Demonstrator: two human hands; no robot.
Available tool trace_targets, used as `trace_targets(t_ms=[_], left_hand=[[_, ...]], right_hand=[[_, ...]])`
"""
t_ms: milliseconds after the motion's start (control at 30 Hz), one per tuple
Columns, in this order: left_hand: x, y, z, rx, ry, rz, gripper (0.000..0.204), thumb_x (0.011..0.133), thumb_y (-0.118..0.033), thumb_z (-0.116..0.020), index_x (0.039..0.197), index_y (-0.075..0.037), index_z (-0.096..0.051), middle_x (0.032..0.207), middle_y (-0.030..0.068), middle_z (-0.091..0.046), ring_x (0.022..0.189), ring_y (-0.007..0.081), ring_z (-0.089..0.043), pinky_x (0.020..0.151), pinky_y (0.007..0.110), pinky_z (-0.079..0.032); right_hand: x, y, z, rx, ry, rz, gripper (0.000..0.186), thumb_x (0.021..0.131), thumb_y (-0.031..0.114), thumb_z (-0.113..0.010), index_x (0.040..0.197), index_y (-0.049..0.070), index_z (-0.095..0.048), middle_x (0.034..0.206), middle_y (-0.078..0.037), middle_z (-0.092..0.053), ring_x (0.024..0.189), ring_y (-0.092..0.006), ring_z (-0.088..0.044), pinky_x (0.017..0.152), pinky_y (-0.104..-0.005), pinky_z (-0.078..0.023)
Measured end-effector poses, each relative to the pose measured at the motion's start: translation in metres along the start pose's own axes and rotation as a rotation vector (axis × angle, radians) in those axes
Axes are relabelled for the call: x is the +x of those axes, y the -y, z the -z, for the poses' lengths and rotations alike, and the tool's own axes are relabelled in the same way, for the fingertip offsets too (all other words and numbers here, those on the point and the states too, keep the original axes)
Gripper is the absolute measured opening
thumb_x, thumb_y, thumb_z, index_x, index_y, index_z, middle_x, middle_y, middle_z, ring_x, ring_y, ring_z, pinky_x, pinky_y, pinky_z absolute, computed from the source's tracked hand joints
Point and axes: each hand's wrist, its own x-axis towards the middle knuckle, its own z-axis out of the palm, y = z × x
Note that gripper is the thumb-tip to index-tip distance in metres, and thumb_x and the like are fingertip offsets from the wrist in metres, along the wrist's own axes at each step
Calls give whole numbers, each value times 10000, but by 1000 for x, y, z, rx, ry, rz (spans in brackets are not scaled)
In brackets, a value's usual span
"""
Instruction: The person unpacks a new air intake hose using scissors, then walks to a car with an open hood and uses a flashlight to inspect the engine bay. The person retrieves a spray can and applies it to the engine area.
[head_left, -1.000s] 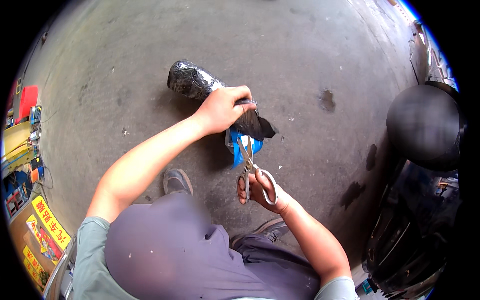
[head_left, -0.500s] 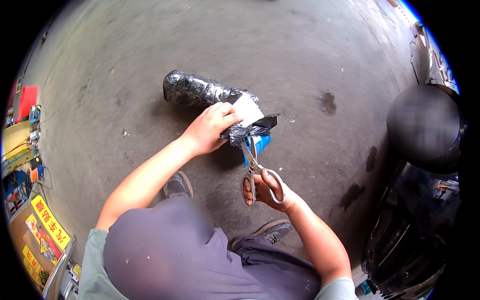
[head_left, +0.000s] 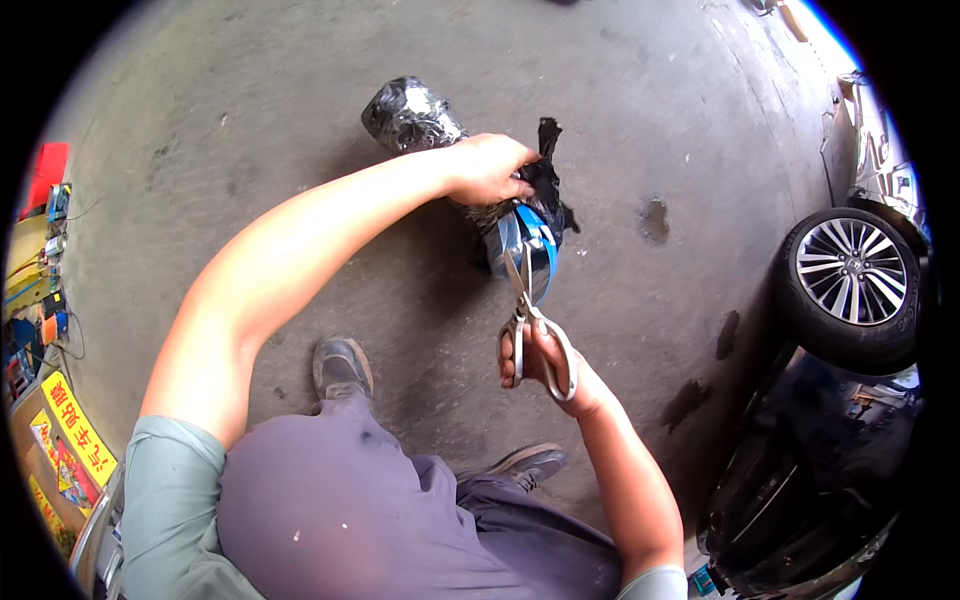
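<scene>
left hand (head_left: 493, 170) pinches black wrap (head_left: 546, 190) on the bundle (head_left: 410, 115) ahead of the shoes (head_left: 342, 368), i'd guess steadying it, right hand (head_left: 542, 362) gripping scissors (head_left: 523, 306) by the handles, blades at the blue end (head_left: 546, 245).

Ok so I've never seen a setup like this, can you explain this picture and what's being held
There is no machine: these are a person's own bare hands, seen from a wide fisheye camera on their head looking down, which is why straight edges bend. The left hand grips a long black-wrapped package, with something blue showing at its near end. The right hand holds metal scissors, blades apart at that end. Below is a grey floor with dark stains; a wheel is at the right.
</scene>
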Motion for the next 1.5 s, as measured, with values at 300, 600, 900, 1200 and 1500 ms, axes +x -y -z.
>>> trace_targets(t_ms=[300, 600, 900, 1200, 1500], left_hand=[[-5, -22, -28, -184, 446, -155, 435, 833, -267, -880, 1129, 20, -742, 1089, 196, -803, 1047, 361, -778, 902, 464, -593], [-31, -16, -55, 39, -10, -334, 369, 824, -369, -878, 935, -75, -686, 941, 67, -717, 991, 275, -709, 959, 417, -489], [-40, -9, -63, 55, -242, -328, 327, 860, -358, -860, 959, -83, -714, 940, 58, -703, 962, 276, -700, 945, 416, -502], [-62, -14, -47, 12, -869, -192, 149, 944, -180, -774, 988, -73, -682, 1016, 88, -702, 934, 299, -684, 912, 420, -514], [-158, -20, -139, -1208, -420, 821, 701, 1069, -615, -631, 1374, 10, -543, 1233, 77, -655, 1139, 190, -608, 1031, 364, -491]], right_hand=[[-56, 30, -14, 140, 217, -223, 831, 1002, 848, -447, 1045, 42, -645, 947, -73, -646, 829, -208, -652, 814, -365, -518], [-30, 42, -19, -71, -138, -428, 608, 1092, 668, -519, 1022, 82, -661, 865, -68, -677, 763, -195, -681, 739, -328, -538], [-23, 56, -41, -172, -199, -476, 603, 1075, 669, -557, 1001, 80, -662, 806, -60, -664, 711, -189, -667, 710, -329, -547], [-7, 57, -51, -200, -319, -538, 690, 1019, 736, -611, 963, 49, -646, 753, -49, -628, 663, -170, -636, 682, -320, -549], [7, 35, -42, -258, -285, -396, 697, 1011, 732, -629, 912, 43, -615, 729, -36, -601, 608, -145, -597, 612, -316, -528]])
